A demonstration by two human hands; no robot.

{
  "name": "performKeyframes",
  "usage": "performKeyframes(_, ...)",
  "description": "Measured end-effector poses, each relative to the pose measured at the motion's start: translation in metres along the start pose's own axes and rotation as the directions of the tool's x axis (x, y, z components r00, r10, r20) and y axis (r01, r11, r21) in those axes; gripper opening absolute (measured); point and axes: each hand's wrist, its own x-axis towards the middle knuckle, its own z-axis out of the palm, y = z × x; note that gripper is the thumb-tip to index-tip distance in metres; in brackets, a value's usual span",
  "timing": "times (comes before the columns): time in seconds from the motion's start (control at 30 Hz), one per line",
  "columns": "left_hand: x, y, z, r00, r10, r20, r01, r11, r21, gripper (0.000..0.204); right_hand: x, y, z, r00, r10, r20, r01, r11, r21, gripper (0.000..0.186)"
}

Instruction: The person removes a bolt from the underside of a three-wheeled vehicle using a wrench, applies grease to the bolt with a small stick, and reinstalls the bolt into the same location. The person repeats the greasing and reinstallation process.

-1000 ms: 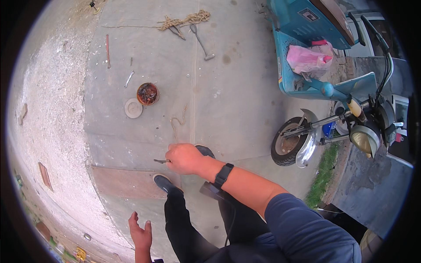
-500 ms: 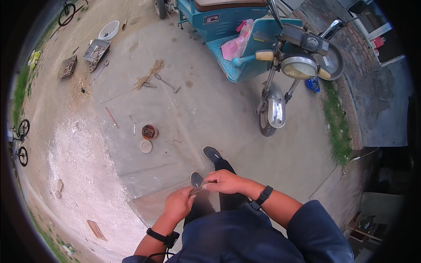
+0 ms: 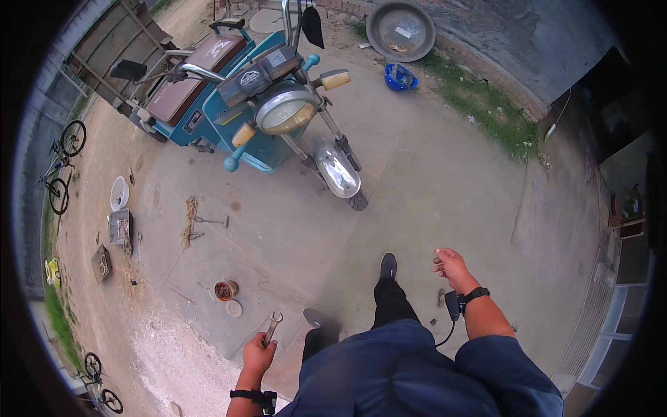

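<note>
My left hand (image 3: 258, 355) is closed around the handle of a metal wrench (image 3: 272, 328), whose open-ended jaw points up and away from me. Out to the right, my right hand (image 3: 453, 270) hangs over the concrete with its fingers loosely curled and a little apart; no object shows in it. Beyond the wrench, on the ground, stand a small can with reddish-brown contents (image 3: 232, 287) and its round pale lid (image 3: 234, 308).
A blue three-wheeled cargo vehicle (image 3: 196, 124) stands ahead to the left. Tangled rope (image 3: 187, 221), a hammer-like tool (image 3: 213, 222), a metal tray (image 3: 120, 231) and a white basin (image 3: 119, 193) lie left. A blue helmet (image 3: 399, 78) and a large round pan (image 3: 401, 33) rest by the wall.
My right hand has let go of the wrench and swung out to the right. The wrench stays in my left hand. I have turned and stepped, so the vehicle appears further left.
</note>
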Motion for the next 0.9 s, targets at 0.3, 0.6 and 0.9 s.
performKeyframes(0.3,0.087,0.216,0.033,0.99,0.087,0.107,-0.08,0.994,-0.071,0.032,0.052,-0.077,-0.283,0.946,-0.053,-0.319,0.089,0.991,0.098,0.031)
performKeyframes(0.6,0.185,0.436,0.031,0.919,0.265,0.29,-0.256,0.964,-0.07,0.028,0.123,-0.182,-0.302,0.942,-0.162,-0.294,0.215,0.964,0.157,0.034)
performKeyframes(0.9,0.338,0.618,0.047,0.752,0.523,0.401,-0.592,0.803,0.063,0.033,0.206,-0.298,-0.283,0.965,-0.054,-0.256,0.113,0.968,0.223,0.032)
